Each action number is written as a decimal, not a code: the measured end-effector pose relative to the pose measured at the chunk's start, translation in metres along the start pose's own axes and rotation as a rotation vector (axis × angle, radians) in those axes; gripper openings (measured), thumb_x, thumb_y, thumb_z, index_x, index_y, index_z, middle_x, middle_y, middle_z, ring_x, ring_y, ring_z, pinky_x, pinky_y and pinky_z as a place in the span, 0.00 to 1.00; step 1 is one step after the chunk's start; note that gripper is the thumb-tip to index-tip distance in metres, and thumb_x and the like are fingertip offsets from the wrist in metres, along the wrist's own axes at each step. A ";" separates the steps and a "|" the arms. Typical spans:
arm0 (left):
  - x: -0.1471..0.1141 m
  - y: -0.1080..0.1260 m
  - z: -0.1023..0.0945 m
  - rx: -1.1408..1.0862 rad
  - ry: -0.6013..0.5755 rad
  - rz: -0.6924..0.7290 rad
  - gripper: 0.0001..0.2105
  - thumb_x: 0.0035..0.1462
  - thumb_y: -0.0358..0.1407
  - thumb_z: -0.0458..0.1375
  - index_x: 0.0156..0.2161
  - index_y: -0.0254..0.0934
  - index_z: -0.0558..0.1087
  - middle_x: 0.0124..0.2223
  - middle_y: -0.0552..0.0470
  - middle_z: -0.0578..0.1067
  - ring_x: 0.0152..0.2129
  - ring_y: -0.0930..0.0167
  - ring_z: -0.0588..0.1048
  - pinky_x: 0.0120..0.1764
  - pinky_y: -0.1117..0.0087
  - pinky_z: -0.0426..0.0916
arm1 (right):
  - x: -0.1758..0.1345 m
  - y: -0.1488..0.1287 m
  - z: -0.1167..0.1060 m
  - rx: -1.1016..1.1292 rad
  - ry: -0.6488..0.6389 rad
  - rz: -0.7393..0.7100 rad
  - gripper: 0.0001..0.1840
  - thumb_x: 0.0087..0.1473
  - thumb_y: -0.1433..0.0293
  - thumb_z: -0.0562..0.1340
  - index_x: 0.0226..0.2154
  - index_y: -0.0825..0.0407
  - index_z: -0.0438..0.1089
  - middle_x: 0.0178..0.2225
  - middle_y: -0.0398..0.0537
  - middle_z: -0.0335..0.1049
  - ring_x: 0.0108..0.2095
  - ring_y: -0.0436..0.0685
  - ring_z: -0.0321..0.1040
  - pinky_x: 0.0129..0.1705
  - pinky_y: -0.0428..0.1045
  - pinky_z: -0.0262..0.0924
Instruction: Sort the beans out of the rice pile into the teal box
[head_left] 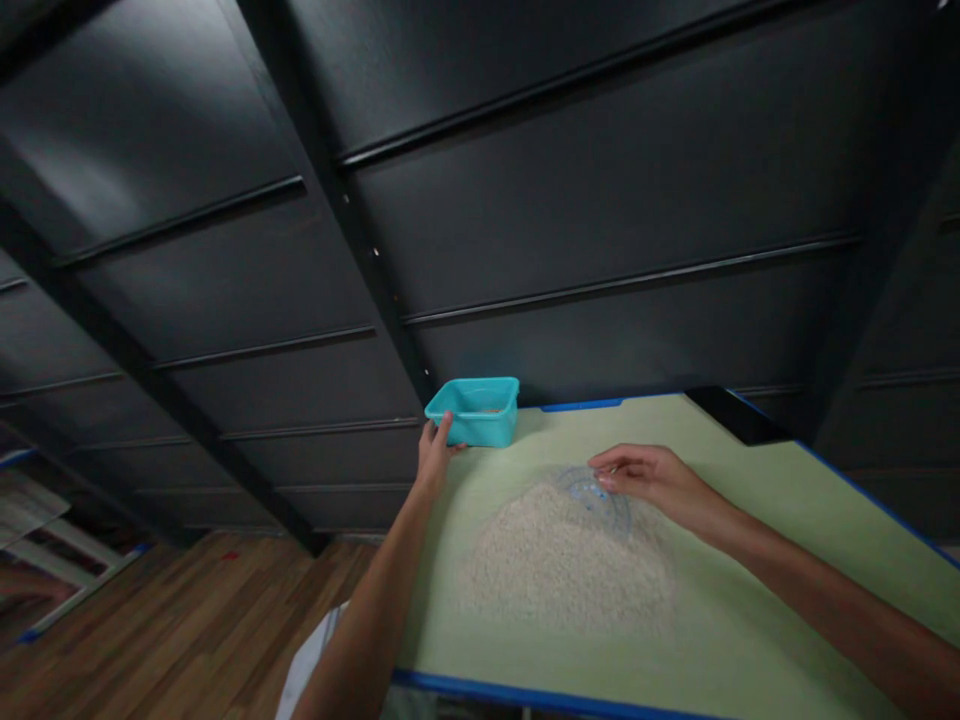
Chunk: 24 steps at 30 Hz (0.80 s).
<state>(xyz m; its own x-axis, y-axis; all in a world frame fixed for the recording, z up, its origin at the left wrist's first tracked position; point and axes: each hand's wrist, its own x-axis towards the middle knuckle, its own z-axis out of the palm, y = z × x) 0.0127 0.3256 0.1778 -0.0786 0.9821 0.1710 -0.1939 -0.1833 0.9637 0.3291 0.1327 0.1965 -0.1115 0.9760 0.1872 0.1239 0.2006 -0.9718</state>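
Note:
At the table's far left corner stands a turquoise plastic tub, its inside mostly hidden, with some small brownish bits showing. My left hand grips the tub's near left corner, thumb up by the rim and fingers against its side. A broad heap of pale grains that look like rice lies on the table. On its far right side sits a clear round plastic dish with small blue pieces in it. My right hand is over the dish, fingertips pinched together; whatever is between them is too small to make out.
The light green tabletop has blue edging. A flat black object lies at its far right edge. Dark metal panels rise behind the table. Wooden floor and a white rack are at the left.

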 end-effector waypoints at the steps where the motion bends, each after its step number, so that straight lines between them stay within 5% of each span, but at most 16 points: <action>1: 0.000 -0.001 0.000 0.033 0.004 0.025 0.28 0.45 0.49 0.64 0.52 0.42 0.68 0.54 0.44 0.71 0.48 0.61 0.72 0.34 0.68 0.75 | 0.000 0.000 -0.001 0.000 0.005 0.007 0.16 0.47 0.60 0.68 0.38 0.51 0.75 0.38 0.50 0.76 0.37 0.56 0.72 0.43 0.53 0.65; 6: -0.004 -0.002 -0.001 0.081 -0.022 0.132 0.53 0.41 0.39 0.69 0.65 0.54 0.38 0.57 0.46 0.69 0.48 0.65 0.73 0.39 0.67 0.74 | 0.002 0.008 -0.005 0.003 0.043 0.038 0.17 0.45 0.59 0.69 0.37 0.51 0.75 0.38 0.50 0.76 0.38 0.57 0.72 0.44 0.54 0.65; 9: -0.008 -0.001 0.001 0.146 -0.056 0.196 0.50 0.37 0.35 0.71 0.63 0.51 0.47 0.53 0.48 0.72 0.47 0.65 0.73 0.45 0.65 0.71 | 0.004 0.015 -0.007 -0.027 0.060 0.035 0.16 0.45 0.59 0.68 0.36 0.50 0.75 0.37 0.50 0.76 0.37 0.58 0.73 0.44 0.55 0.66; 13: -0.007 -0.002 0.001 0.288 0.045 0.217 0.38 0.37 0.36 0.70 0.54 0.45 0.59 0.45 0.51 0.76 0.44 0.64 0.74 0.44 0.63 0.71 | 0.006 0.017 -0.011 -0.083 0.074 0.005 0.16 0.46 0.58 0.68 0.36 0.50 0.75 0.38 0.51 0.76 0.37 0.59 0.72 0.43 0.55 0.66; 19: -0.001 -0.005 -0.006 0.340 0.054 0.238 0.33 0.39 0.38 0.69 0.52 0.46 0.61 0.45 0.52 0.75 0.45 0.64 0.73 0.46 0.64 0.69 | 0.012 0.017 -0.029 -0.233 0.163 -0.079 0.14 0.49 0.59 0.66 0.37 0.49 0.75 0.39 0.50 0.76 0.39 0.60 0.72 0.43 0.54 0.66; 24: -0.011 -0.006 -0.004 0.391 0.099 0.279 0.44 0.41 0.39 0.68 0.62 0.46 0.51 0.45 0.49 0.74 0.42 0.63 0.74 0.51 0.59 0.65 | 0.011 0.023 -0.044 -0.639 0.328 -0.234 0.12 0.54 0.65 0.60 0.40 0.49 0.75 0.39 0.50 0.75 0.34 0.57 0.71 0.37 0.52 0.66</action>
<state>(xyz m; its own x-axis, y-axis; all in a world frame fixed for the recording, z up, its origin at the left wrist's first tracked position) 0.0107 0.3158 0.1695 -0.1712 0.8855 0.4320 0.2278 -0.3910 0.8917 0.3737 0.1518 0.1820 0.0815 0.8569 0.5090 0.6922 0.3188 -0.6475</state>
